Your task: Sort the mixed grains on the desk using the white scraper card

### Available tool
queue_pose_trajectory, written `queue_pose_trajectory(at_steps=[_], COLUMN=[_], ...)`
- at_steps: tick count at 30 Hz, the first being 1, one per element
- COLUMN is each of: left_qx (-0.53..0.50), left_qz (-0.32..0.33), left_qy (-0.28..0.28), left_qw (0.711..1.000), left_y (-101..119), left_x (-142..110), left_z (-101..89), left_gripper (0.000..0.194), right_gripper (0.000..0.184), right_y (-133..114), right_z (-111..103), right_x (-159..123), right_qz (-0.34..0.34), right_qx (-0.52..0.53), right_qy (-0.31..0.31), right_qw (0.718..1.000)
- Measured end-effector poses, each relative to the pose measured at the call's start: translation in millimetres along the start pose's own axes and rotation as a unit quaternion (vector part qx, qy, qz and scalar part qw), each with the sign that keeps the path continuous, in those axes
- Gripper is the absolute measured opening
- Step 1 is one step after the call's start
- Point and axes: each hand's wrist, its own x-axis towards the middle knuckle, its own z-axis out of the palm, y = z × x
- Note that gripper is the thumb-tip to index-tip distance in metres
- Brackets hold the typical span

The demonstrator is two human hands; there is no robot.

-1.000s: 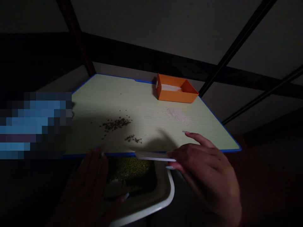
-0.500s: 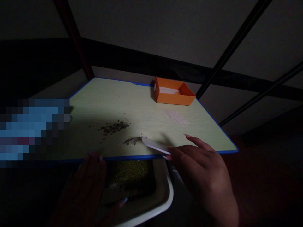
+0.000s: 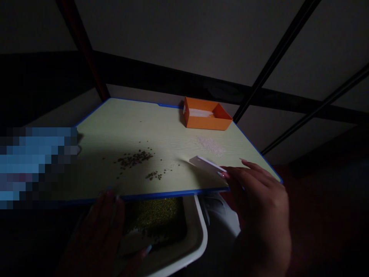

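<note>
My right hand (image 3: 256, 192) pinches a flat pale strip, like a thin card or scraper (image 3: 206, 164), between thumb and fingers. Its far end is tilted over the tabletop; I cannot tell whether it touches. Left of it lie a small cluster of dark seeds (image 3: 155, 175) and a larger dark pile (image 3: 134, 158). Beyond the strip is a patch of whitish grains (image 3: 210, 145). In shadow, my left hand (image 3: 106, 219) has its fingers stretched out at the table's near edge, above a white tub (image 3: 202, 234) with green, bean-like grains (image 3: 163, 211) in it.
The pale table (image 3: 121, 115) has a raised blue rim. An orange open box (image 3: 209, 122) with white contents stands at its far right edge. A pixelated blue patch (image 3: 34, 161) covers the left side. Behind is a panelled wall (image 3: 173, 38) with dark strips.
My right hand has moved right and drawn the strip away from the small seed cluster, turning it. My left hand stays near the edge. The whole view has shifted slightly.
</note>
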Motion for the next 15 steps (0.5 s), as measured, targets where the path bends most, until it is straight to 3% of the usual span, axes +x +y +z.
queue_pose_trajectory(at_steps=[8,15], left_qx=[0.009,0.018], left_qz=[0.011,0.016], left_qy=[0.000,0.003], left_qw=[1.000,1.000], left_y=[-2,-4], left_x=[0,0], left_z=[1.3,-0.1], left_gripper=[0.089,0.090], right_gripper=[0.005,0.009], right_y=[-8,1], right_z=[4,15], right_x=[0,7], right_qz=[-0.058,-0.074], right_qx=[0.047,0.009], right_qy=[-0.035,-0.016], right_qw=[0.997,0.997])
